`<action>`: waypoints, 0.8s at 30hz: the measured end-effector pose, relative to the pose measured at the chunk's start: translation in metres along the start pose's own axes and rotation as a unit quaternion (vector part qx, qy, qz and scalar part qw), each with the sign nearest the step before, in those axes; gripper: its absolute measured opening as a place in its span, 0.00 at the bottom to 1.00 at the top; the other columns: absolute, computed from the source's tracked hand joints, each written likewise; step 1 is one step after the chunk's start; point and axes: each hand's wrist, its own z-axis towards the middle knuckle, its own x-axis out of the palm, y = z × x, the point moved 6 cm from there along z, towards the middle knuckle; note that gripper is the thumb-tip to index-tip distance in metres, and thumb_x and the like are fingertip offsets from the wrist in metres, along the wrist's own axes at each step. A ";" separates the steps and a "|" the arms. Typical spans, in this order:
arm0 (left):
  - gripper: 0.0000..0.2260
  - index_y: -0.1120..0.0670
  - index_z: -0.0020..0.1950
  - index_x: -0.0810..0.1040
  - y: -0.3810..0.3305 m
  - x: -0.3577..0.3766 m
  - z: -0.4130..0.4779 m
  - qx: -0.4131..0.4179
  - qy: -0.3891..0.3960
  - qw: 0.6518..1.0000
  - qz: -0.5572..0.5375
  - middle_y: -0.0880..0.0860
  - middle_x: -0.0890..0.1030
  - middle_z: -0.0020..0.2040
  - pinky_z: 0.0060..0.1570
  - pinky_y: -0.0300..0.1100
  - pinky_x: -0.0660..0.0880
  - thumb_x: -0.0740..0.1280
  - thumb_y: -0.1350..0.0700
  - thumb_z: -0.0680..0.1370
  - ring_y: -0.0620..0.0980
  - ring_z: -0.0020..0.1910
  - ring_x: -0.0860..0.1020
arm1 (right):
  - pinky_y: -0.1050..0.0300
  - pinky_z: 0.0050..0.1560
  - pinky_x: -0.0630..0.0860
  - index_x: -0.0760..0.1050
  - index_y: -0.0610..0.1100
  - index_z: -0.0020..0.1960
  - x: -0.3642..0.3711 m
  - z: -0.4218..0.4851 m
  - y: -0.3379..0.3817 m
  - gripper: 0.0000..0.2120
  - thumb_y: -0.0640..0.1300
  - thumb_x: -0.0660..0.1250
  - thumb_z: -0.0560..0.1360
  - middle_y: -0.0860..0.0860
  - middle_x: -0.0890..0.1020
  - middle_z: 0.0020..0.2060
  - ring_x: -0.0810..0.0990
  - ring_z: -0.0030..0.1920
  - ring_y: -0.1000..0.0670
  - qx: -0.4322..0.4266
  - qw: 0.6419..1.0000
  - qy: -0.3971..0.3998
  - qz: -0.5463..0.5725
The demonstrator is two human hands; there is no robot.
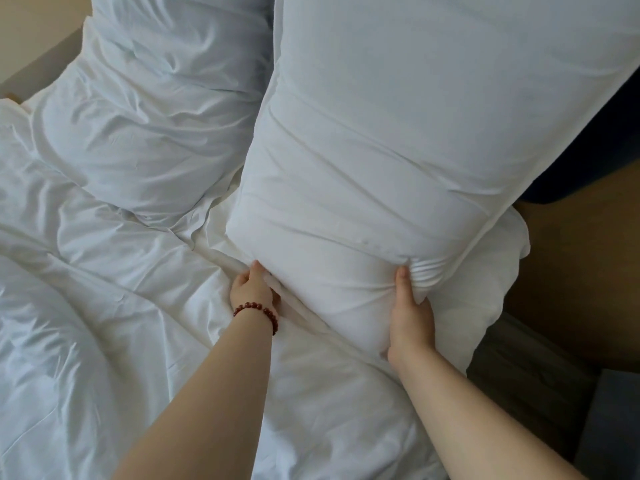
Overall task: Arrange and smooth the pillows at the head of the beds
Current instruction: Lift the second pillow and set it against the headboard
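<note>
Two white pillows counted for certain. Plump white fabric pillow (398, 150) on right side of bed, long axis running away toward top of view, near short end down at the duvet. Case mostly smooth, with a few long diagonal creases and a seam line across near the lower end; fabric bunched into tight pleats at lower right corner. Left hand (251, 289) gripping lower left corner, thumb up against the case, fingers curled underneath. Right hand (410, 317) clamped on lower right corner, thumb pressed into the pleats. Hands well apart, one per corner. Crumpled white fabric pillow (149, 109) just beside it on the left, heavily wrinkled, touching the first near top of view. White padded bulge (485, 282) under held pillow's right edge: third pillow or duvet fold, cannot tell. One rumpled white duvet (86, 306) covering the bed below and to the left. One dark red bead bracelet (258, 310) on left wrist. One dark blue rounded object (588, 150) at right edge, partly hidden behind the pillow. Brown wooden surface (571, 271) past bed's right side.
</note>
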 end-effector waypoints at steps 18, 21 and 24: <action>0.14 0.58 0.68 0.72 0.001 -0.096 -0.025 -0.034 0.036 0.985 -0.164 0.54 0.82 0.51 0.35 0.47 0.80 0.60 0.57 0.84 0.52 0.46 0.82 | 0.45 0.62 0.73 0.66 0.42 0.71 0.002 -0.034 -0.019 0.46 0.75 0.61 0.67 0.40 0.75 0.66 0.75 0.63 0.37 -0.001 0.997 -0.041 -0.060; 0.16 0.57 0.70 0.71 0.000 -0.088 -0.029 -0.035 0.046 0.989 -0.136 0.55 0.82 0.52 0.29 0.46 0.80 0.60 0.53 0.84 0.53 0.46 0.83 | 0.45 0.61 0.73 0.67 0.41 0.70 -0.003 -0.035 -0.019 0.45 0.76 0.59 0.68 0.40 0.75 0.64 0.75 0.62 0.36 -0.009 0.994 -0.024 -0.109; 0.15 0.53 0.66 0.73 0.021 -0.069 -0.050 -0.055 0.110 0.991 -0.054 0.54 0.83 0.55 0.42 0.49 0.82 0.63 0.48 0.82 0.54 0.50 0.83 | 0.47 0.58 0.76 0.71 0.42 0.65 -0.010 -0.045 -0.031 0.48 0.80 0.60 0.61 0.42 0.79 0.60 0.78 0.58 0.38 -0.043 0.984 0.028 -0.169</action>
